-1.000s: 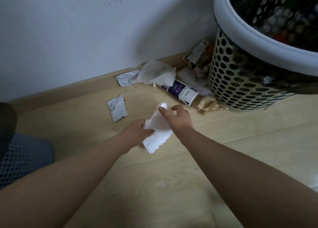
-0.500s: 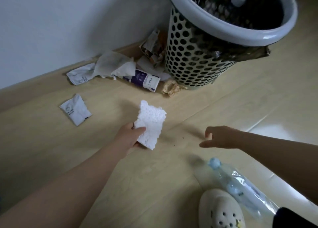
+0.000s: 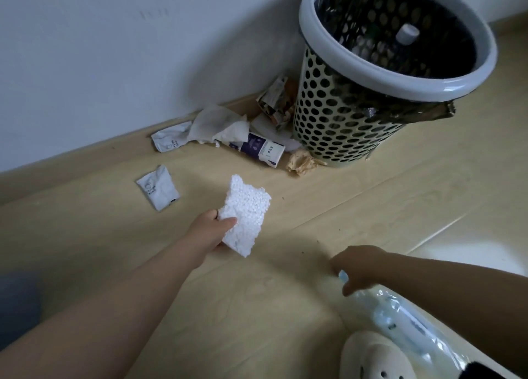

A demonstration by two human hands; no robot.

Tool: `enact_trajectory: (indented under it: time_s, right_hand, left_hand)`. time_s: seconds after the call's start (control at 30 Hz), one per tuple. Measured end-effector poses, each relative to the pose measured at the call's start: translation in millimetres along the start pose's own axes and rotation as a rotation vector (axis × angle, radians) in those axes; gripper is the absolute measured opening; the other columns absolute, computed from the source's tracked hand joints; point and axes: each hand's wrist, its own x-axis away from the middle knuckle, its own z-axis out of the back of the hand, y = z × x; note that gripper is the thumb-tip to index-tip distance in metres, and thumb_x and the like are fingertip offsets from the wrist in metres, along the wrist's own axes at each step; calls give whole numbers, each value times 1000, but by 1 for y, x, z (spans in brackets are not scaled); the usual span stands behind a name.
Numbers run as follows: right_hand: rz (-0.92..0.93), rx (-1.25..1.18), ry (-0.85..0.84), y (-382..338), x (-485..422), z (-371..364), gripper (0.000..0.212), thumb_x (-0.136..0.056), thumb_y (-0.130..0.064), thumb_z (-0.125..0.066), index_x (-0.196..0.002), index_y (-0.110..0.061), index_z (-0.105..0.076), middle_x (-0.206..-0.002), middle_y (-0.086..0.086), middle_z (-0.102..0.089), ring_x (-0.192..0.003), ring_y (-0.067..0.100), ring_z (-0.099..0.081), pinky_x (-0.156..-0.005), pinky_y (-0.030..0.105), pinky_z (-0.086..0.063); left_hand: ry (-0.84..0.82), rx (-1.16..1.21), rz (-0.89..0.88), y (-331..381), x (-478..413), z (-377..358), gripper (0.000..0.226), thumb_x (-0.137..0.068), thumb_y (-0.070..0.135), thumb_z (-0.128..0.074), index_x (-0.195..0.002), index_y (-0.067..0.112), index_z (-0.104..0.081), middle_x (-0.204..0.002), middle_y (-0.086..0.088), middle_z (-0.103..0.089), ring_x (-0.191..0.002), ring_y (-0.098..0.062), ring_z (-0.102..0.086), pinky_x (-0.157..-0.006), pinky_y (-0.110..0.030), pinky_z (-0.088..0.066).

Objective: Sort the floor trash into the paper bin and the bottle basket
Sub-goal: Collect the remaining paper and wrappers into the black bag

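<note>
My left hand [image 3: 210,231] holds a white foam piece [image 3: 245,212] just above the wooden floor, mid-frame. My right hand [image 3: 360,267] hovers at the cap end of a clear plastic bottle [image 3: 405,321] lying on the floor at lower right; its fingers curl down by the blue cap, and contact is unclear. A perforated basket [image 3: 337,121] with a grey rim and dark liner stands at upper right, a bottle cap showing inside. Paper scraps [image 3: 220,125], a purple-and-white packet [image 3: 258,148] and a crumpled brown wad [image 3: 301,162] lie against the wall beside it.
Two white sachets [image 3: 158,190] lie on the floor left of the pile. A cream clog [image 3: 374,358] is at the bottom edge next to the bottle. A grey mesh object [image 3: 14,307] sits at the far left. The wall and skirting run along the back.
My right hand let go of the foam piece and swung down right to the bottle's cap. The left hand kept the foam. The view shifted, bringing the basket's inside into sight.
</note>
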Motion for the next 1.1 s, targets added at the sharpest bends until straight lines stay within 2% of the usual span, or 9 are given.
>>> enact_trajectory:
  time_s: [0.3,0.4,0.5,0.63,0.73,0.87,0.93,1.03,1.1]
  right_hand:
    - [222,-411,531,-47,5,119,38,-82,-41,-66,-111,-17,-59,-118,3,-58,-106,19,-52,-82,27,-40]
    - [287,-586,650,-55,22,151,33,-82,-37,-67,-105,-15,-63,-105,3,-57,-90,14,-50,-78,25,-42]
    - [304,-803,744,-52,44,184,21,-82,-32,-69,-92,-15,-63,-91,-2,-54,-77,10,-51,-66,24,-45]
    - [240,-1180,963,-40,87,226,16,-83,-25,-69,-89,-12,-61,-80,-1,-57,-69,11,-53,-65,30,-50]
    - [236,-1306,1221,-25,127,245,11,-83,-25,-68,-86,-17,-62,-79,-6,-58,-67,9,-53,-57,24,-44]
    - [190,-1451,1628,3,169,257,13,-83,-26,-67,-90,-17,-63,-78,-10,-58,-70,7,-54,-66,27,-46]
    - [103,-1469,1806,17,180,257,19,-83,-28,-66,-97,-16,-63,-86,-9,-59,-77,5,-55,-70,22,-48]
    - [-84,-1376,1969,32,186,253,24,-85,-28,-62,-105,-14,-62,-104,0,-60,-73,2,-49,-59,-4,-36]
    - [-213,-1311,1931,35,179,250,25,-86,-26,-61,-108,-14,-61,-115,6,-58,-79,9,-47,-55,1,-35]
  left_hand:
    - [220,270,-63,51,19,44,4,-93,20,-56,-91,16,-57,-103,-8,-61,-88,-19,-57,-66,-24,-47]
    - [302,470,-111,77,29,56,11,-92,19,-57,-102,17,-56,-108,-7,-61,-87,-18,-57,-64,-24,-47]
    - [379,685,-161,112,39,64,13,-91,20,-57,-104,20,-54,-106,-4,-60,-74,-12,-56,-63,-24,-45]
    - [415,890,-245,155,61,76,4,-92,20,-56,-94,17,-54,-101,-5,-60,-72,-14,-56,-51,-23,-45]
    - [440,907,-306,173,72,80,8,-90,20,-58,-84,16,-55,-100,-8,-60,-73,-18,-56,-56,-25,-45]
    - [408,856,-413,187,79,78,10,-91,21,-57,-81,19,-57,-101,-6,-61,-83,-20,-57,-61,-26,-46]
    - [359,837,-425,189,80,71,5,-91,21,-56,-89,17,-58,-94,-2,-61,-79,-17,-58,-60,-25,-46]
    - [316,811,-419,190,79,60,10,-92,21,-56,-101,17,-58,-98,-3,-63,-85,-18,-60,-58,-24,-46]
    - [312,792,-401,190,78,54,8,-92,20,-56,-98,17,-59,-105,-6,-63,-94,-23,-60,-58,-26,-46]
